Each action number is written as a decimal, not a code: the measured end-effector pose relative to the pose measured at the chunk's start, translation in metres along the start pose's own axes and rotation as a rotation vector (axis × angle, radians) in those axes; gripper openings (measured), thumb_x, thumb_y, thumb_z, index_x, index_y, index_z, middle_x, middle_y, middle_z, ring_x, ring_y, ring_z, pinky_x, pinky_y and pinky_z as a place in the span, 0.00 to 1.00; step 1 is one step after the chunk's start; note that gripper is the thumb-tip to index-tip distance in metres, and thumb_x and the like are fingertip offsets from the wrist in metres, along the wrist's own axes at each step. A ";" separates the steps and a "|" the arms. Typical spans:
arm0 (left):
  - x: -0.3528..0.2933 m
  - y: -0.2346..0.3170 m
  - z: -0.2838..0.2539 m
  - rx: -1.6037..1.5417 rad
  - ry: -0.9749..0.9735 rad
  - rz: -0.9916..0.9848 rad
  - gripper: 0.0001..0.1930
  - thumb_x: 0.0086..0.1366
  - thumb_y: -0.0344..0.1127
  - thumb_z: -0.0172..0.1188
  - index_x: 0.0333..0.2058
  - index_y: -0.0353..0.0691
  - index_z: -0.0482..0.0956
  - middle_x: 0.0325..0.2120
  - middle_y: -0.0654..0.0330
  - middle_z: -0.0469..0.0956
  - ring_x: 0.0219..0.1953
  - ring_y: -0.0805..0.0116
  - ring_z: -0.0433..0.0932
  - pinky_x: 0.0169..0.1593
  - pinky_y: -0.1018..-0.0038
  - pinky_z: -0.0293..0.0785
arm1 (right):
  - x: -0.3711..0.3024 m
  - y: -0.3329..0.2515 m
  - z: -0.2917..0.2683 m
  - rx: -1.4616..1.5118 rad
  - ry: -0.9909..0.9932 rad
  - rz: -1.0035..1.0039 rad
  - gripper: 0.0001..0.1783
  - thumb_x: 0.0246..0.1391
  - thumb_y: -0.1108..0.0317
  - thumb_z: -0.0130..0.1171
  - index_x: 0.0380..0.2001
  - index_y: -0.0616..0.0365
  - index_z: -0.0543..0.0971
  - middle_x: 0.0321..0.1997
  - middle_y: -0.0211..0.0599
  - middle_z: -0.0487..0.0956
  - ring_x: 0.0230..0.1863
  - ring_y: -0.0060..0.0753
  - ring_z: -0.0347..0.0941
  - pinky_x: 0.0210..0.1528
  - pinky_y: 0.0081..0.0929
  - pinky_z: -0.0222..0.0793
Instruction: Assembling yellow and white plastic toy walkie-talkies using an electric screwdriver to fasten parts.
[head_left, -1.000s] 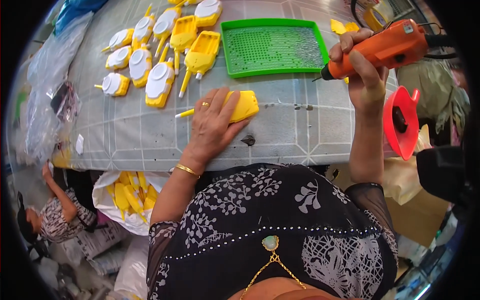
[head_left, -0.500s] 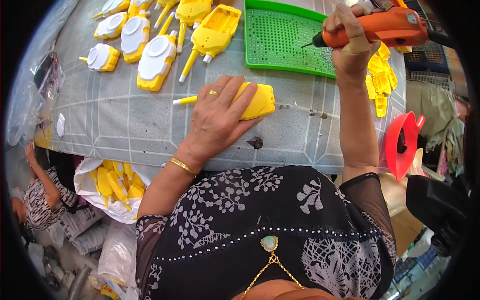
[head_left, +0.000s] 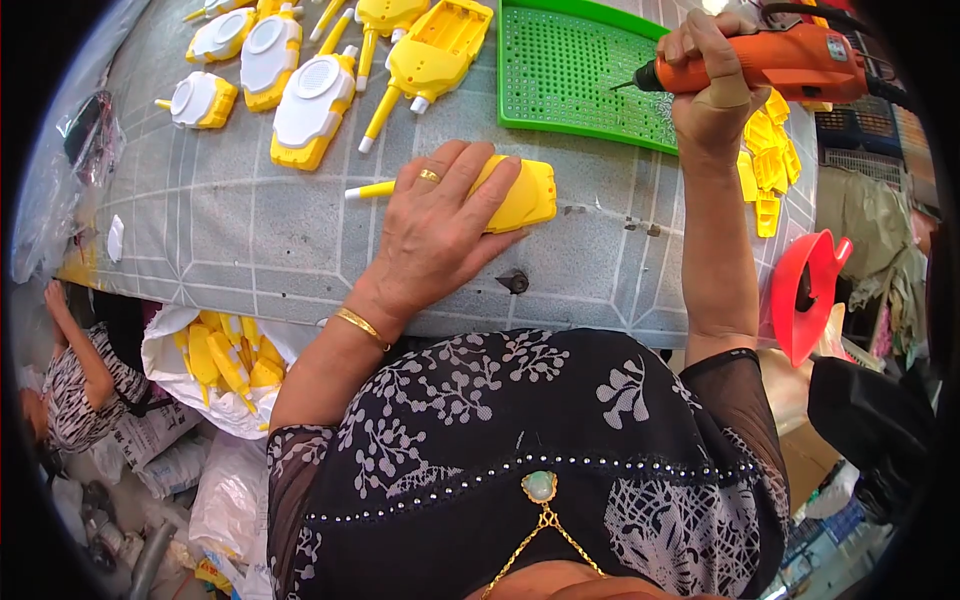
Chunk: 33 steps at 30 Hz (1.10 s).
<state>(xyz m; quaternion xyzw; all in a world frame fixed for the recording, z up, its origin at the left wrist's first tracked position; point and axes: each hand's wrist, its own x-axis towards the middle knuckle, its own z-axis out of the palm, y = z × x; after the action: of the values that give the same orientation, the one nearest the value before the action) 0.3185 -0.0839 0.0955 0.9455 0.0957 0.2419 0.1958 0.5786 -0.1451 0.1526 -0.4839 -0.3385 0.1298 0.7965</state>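
Grey tabletop (head_left: 300,225) bears a green tray (head_left: 585,134); over it, the right hand (head_left: 714,100) grips an orange driver (head_left: 800,68), apparently for loading. The left hand (head_left: 438,215) clasps a yellow casing (head_left: 532,195) against the table; lowering the bit (head_left: 622,86) seems called for.

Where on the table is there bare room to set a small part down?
The table is bare between the left hand and the white scrap, and mostly bare between the yellow case and the right forearm. Upper left is crowded with yellow units.
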 end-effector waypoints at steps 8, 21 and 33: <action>0.001 -0.001 -0.001 0.021 0.010 -0.015 0.34 0.52 0.45 0.74 0.57 0.39 0.75 0.54 0.51 0.75 0.56 0.49 0.74 0.57 0.57 0.67 | 0.004 0.006 -0.003 0.052 0.047 0.040 0.13 0.56 0.71 0.64 0.38 0.52 0.69 0.24 0.25 0.67 0.22 0.23 0.66 0.28 0.23 0.65; -0.002 -0.003 -0.001 0.045 0.072 -0.027 0.35 0.54 0.52 0.71 0.55 0.37 0.74 0.50 0.52 0.74 0.52 0.53 0.74 0.53 0.59 0.66 | 0.012 -0.011 -0.022 0.155 -0.113 0.111 0.11 0.55 0.71 0.61 0.29 0.48 0.68 0.25 0.25 0.65 0.27 0.25 0.64 0.39 0.31 0.64; -0.002 -0.007 0.004 0.038 0.114 -0.009 0.33 0.53 0.53 0.70 0.52 0.38 0.74 0.43 0.57 0.74 0.47 0.57 0.74 0.49 0.62 0.65 | -0.046 -0.058 0.011 0.355 -0.506 0.255 0.04 0.62 0.68 0.51 0.33 0.49 0.66 0.27 0.26 0.65 0.28 0.23 0.64 0.42 0.31 0.60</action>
<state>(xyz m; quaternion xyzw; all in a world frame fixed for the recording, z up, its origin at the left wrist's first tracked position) 0.3180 -0.0795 0.0886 0.9332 0.1154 0.2928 0.1733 0.5300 -0.1911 0.1871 -0.3285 -0.4343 0.4012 0.7366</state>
